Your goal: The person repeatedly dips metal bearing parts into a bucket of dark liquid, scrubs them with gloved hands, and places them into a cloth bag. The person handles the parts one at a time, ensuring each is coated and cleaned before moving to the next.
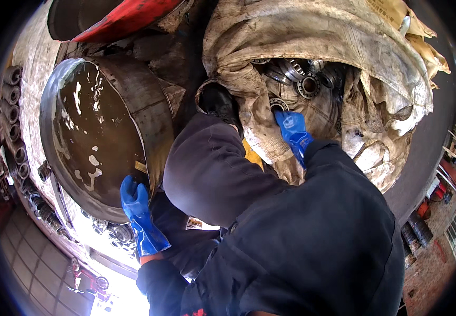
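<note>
My right hand (293,131), in a blue rubber glove, is closed on a bearing (278,104) at the opening of a stained woven sack. More bearings (308,85) lie deeper in the sack (338,39), several of them in shadow. My left hand (137,203), gloved the same way, is by the near rim of a round metal tub (157,124) and holds nothing that I can see. Its fingers are stretched out, the thumb apart. Murky brown liquid (93,137) with light patches of froth fills the tub. A small yellowish piece (141,167) shows near the tub's inner edge, just beyond my left fingers.
Behind the tub stands a red-edged drum (128,21). Along the left side are rows of bearing rings (14,110), with more shiny rings (120,231) below the tub. My knee and shoe (218,100) are between tub and sack. Dark cylinders (420,229) stand far right.
</note>
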A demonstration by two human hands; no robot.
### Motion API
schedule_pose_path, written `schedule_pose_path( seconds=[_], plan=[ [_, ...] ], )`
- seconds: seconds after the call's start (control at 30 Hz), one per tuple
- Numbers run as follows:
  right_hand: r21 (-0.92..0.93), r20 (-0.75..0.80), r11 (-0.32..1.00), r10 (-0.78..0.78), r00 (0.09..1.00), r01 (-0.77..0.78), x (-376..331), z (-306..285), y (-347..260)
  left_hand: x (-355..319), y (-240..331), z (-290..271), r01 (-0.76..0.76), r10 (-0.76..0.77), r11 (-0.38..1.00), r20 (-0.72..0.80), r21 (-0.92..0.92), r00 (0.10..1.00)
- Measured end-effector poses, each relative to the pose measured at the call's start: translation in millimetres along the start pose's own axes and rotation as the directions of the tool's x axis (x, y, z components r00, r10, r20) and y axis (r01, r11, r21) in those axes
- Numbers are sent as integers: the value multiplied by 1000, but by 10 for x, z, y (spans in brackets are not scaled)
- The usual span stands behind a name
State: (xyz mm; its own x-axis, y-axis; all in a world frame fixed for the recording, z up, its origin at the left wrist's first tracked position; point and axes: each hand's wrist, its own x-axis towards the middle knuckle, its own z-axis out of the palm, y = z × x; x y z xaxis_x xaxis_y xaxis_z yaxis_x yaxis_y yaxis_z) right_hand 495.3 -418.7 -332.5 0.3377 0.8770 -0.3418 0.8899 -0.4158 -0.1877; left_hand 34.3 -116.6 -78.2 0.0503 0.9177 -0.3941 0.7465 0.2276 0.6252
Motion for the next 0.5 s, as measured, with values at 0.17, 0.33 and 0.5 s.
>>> schedule_pose_path(
  seconds=[0.17, 0.33, 0.5],
  plan=[
    [-23, -159, 965, -260, 952, 260, 207, 123, 255, -15, 177, 39, -3, 4, 1000, 18, -26, 1000],
    [165, 142, 970, -205, 968, 181, 450, -8, 237, 16, -41, 9, 62, -61, 998, -59, 14, 996],
    [301, 288, 954, -98, 953, 7, 615, 38, 188, 49, -145, -68, 27, -26, 999, -6, 17, 1000]
  ],
)
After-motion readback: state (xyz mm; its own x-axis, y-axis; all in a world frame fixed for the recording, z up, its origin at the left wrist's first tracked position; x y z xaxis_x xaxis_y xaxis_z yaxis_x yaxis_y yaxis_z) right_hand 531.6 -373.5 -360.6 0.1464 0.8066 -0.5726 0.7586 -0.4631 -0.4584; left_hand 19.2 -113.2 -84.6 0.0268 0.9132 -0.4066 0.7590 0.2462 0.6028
